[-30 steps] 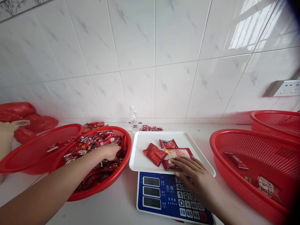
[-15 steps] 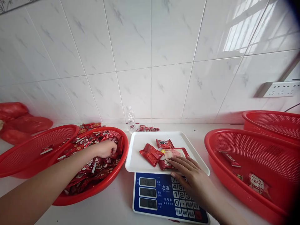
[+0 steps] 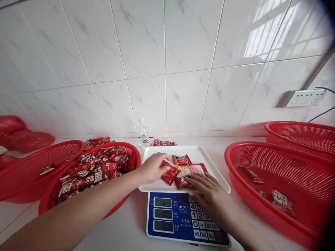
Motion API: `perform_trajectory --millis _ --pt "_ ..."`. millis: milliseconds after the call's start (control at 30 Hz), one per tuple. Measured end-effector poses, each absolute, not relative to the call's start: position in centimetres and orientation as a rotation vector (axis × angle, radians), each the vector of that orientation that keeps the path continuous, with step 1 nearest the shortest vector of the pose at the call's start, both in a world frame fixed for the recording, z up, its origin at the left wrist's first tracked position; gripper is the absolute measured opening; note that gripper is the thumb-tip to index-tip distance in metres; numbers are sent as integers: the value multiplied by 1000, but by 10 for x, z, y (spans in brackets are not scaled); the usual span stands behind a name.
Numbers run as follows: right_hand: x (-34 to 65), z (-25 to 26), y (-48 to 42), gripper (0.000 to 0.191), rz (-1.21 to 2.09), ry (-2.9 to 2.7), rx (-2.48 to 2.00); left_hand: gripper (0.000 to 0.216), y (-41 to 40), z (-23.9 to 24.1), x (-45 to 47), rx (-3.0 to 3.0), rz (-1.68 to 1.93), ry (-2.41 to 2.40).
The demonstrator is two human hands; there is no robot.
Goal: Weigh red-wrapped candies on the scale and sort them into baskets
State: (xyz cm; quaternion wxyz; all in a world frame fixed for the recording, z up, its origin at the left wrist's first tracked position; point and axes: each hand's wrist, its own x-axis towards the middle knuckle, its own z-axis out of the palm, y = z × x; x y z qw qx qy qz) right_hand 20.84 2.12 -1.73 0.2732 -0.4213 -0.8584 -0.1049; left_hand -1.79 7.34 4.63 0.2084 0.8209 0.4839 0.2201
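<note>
My left hand (image 3: 155,168) reaches over the white tray (image 3: 150,187) of a scale. Its thumb and fingers close on a small red snack packet (image 3: 170,174) that lies there. Flat and spread, my right hand (image 3: 208,188) rests its fingertips on a larger red and pale packet (image 3: 192,170), with the thumb over the blue keypad (image 3: 197,216). A second small red packet (image 3: 181,159) lies behind these on the tray. Left of the scale stands a red basket (image 3: 140,160) heaped with red wrapped snacks (image 3: 99,170).
Another red basket (image 3: 15,174) stands at the far left, beside red bags (image 3: 31,139). At the right, a red basket (image 3: 235,148) holds a few packets, with another basket (image 3: 300,127) behind. A clear bottle (image 3: 143,132) stands by the tiled wall, near a power strip (image 3: 305,97).
My left hand has come out of the snack-filled basket and moved right, onto a small red packet on the tray. My right hand stays on the larger packet. The view has shifted slightly.
</note>
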Motion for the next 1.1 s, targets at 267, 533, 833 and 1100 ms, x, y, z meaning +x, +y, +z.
perform_trajectory --millis 267,533,833,1100 --pt "210 -25 25 36 -346 -2268 -1082 57 81 21 25 2529 86 1306" --pt "211 -20 23 35 -339 -2303 -1082 25 86 55 -24 2402 463 1303" --pt "211 -25 26 35 -326 -2258 -1060 22 72 59 -156 2078 -68 1824" --pt "210 -21 25 35 -351 -2258 -1052 34 68 31 -142 2259 -457 1731"
